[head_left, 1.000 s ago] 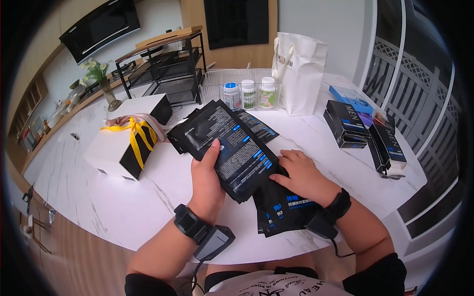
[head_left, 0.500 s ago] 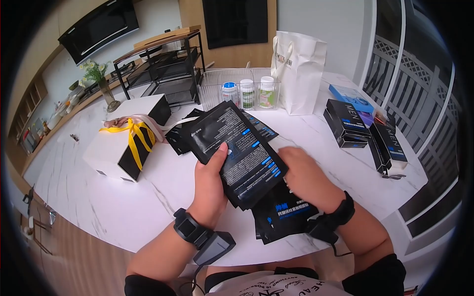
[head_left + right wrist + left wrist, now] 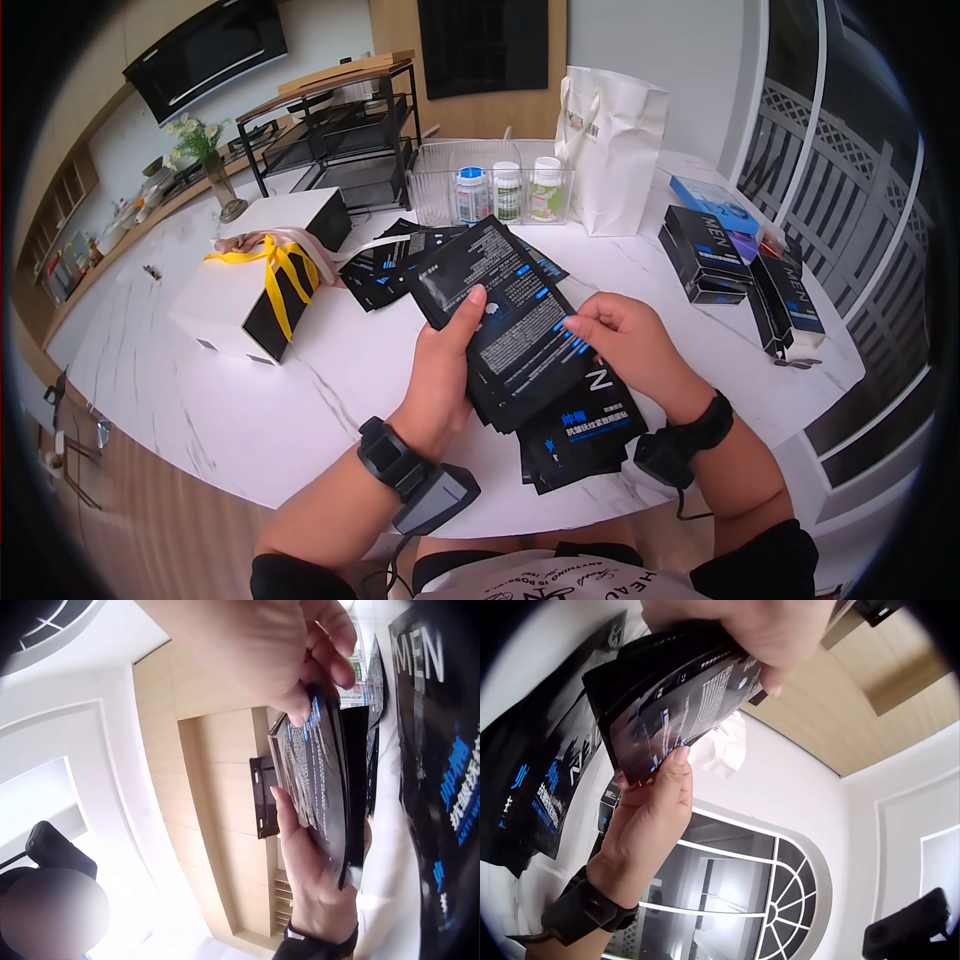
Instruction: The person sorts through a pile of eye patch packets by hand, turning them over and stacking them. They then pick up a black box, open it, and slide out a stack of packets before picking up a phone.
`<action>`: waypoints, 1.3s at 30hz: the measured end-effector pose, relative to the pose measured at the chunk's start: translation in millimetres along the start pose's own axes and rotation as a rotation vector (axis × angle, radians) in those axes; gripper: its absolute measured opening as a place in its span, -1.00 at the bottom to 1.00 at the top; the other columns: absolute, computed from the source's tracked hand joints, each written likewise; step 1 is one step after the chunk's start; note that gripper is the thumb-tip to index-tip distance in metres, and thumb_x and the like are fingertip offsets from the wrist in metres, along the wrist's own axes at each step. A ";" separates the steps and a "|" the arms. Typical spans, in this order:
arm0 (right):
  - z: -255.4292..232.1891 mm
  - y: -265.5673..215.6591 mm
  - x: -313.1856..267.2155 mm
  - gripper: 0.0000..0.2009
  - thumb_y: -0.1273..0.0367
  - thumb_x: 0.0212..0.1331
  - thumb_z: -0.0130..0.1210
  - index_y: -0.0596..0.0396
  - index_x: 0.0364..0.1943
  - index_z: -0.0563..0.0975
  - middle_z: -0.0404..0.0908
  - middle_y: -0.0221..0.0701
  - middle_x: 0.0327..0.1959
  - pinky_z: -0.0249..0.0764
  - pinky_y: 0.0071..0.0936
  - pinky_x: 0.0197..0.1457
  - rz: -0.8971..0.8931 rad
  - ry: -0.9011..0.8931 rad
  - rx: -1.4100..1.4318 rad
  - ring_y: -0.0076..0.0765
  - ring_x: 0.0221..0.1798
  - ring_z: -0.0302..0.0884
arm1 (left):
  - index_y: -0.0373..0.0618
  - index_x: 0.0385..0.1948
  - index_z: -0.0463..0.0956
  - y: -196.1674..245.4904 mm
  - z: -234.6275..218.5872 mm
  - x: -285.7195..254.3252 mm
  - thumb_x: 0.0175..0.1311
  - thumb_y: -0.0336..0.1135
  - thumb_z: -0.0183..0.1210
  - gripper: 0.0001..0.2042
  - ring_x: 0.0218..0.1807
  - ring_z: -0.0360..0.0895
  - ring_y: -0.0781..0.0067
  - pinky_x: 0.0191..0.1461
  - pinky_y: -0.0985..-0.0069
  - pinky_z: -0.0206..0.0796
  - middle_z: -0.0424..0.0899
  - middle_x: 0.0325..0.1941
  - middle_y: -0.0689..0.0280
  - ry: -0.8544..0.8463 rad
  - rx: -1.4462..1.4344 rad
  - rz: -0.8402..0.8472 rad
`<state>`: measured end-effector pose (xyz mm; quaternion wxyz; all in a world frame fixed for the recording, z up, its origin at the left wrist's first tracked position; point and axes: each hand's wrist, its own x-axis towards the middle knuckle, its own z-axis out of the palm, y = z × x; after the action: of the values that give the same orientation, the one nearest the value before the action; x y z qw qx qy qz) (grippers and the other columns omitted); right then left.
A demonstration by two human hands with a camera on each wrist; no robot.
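In the head view, the held packets [image 3: 530, 345] have shifted toward the person's right since the earlier frame, and the right hand [image 3: 640, 355] now shows its thumb pinching their edge. The left hand [image 3: 440, 370] grips them, thumb on top, fingers hidden beneath. They partly cover the lower packets [image 3: 585, 435] on the worktop [image 3: 250, 430]. In the left wrist view, the left hand is cut off at the top. In the right wrist view, the lower packets are cut off at the right

Right fingers [image 3: 583, 327] now pinch black packets' [image 3: 520, 345] edge; packets shifted rightward.
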<state>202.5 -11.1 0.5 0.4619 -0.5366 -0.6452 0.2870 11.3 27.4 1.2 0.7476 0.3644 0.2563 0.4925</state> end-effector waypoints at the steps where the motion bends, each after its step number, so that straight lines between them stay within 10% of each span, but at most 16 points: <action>1: -1.3 -1.9 0.4 -0.81 0.30 0.11 0.09 0.15 -0.47 0.47 0.34 -0.60 -0.69 0.17 -0.74 -0.60 -0.001 -0.001 0.000 -0.75 -0.64 0.22 | -0.25 -0.12 0.35 -0.2 -0.1 0.5 0.22 -0.14 0.03 -0.65 -0.22 0.54 0.44 -0.14 0.53 0.43 0.54 -0.20 0.23 -0.017 0.001 -0.015; 4: -7.4 -11.0 0.5 -0.84 0.32 0.17 0.01 0.14 -0.36 0.48 0.38 -0.57 -0.64 0.17 -0.75 -0.67 0.172 0.059 0.143 -0.74 -0.69 0.23 | -0.24 -0.11 0.36 -4.1 -3.4 3.8 0.23 -0.12 0.02 -0.63 -0.21 0.55 0.42 -0.14 0.51 0.44 0.54 -0.20 0.22 -0.038 -0.062 -0.078; 8: -13.9 -13.9 3.2 -0.83 0.43 0.23 -0.11 0.18 -0.14 0.35 0.44 -0.44 -0.38 0.31 -0.75 -0.60 -0.273 0.414 0.442 -0.67 -0.61 0.36 | -0.22 -0.06 0.34 -2.9 -7.5 5.5 0.27 -0.06 -0.08 -0.60 -0.11 0.54 0.28 -0.05 0.42 0.42 0.53 -0.11 0.13 -0.058 -0.050 -0.154; 13: -6.4 5.0 6.0 -0.89 0.61 0.08 -0.10 0.25 -0.29 0.38 0.48 -0.33 -0.26 0.37 -0.61 -0.14 -0.531 0.551 -0.023 -0.45 -0.21 0.46 | -0.23 -0.04 0.33 -2.9 -8.2 6.6 0.28 -0.06 -0.14 -0.59 -0.11 0.53 0.26 -0.06 0.42 0.43 0.52 -0.10 0.11 -0.056 -0.077 -0.230; 26: -23.3 -2.8 8.2 -0.81 0.72 -0.16 -0.30 0.21 -0.61 0.35 0.47 -0.21 -0.20 0.28 -0.56 -0.08 -0.512 0.269 -0.145 -0.25 -0.12 0.40 | -0.12 0.13 0.19 2.9 -1.9 0.3 0.19 0.30 -0.35 -0.31 0.00 0.46 0.20 0.05 0.29 0.35 0.43 0.03 0.12 -0.146 -0.153 -0.197; 32: -14.5 2.9 15.6 -0.67 0.69 0.01 -0.31 0.18 -0.16 0.39 0.40 -0.28 -0.04 0.28 -0.60 0.02 -0.498 0.448 0.072 -0.41 -0.01 0.36 | -0.27 -0.10 0.36 -0.7 -8.2 3.7 0.23 -0.08 -0.07 -0.59 -0.25 0.58 0.32 -0.14 0.41 0.46 0.56 -0.20 0.15 -0.105 -0.130 -0.296; 39: -16.3 5.1 11.8 -0.56 0.13 0.32 -0.41 0.11 0.12 0.23 0.47 -0.40 -0.10 0.34 -0.60 -0.04 -0.058 0.369 0.732 -0.53 -0.11 0.42 | -0.40 -0.26 0.41 -0.3 2.7 -4.4 0.15 -0.36 -0.03 -0.75 -0.36 0.60 0.32 -0.22 0.45 0.49 0.59 -0.34 0.11 -0.028 0.062 -0.192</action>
<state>219.5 -0.6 6.1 0.7380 -0.3610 -0.4217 0.3836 11.8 22.4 2.8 0.7831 0.3681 0.2949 0.4054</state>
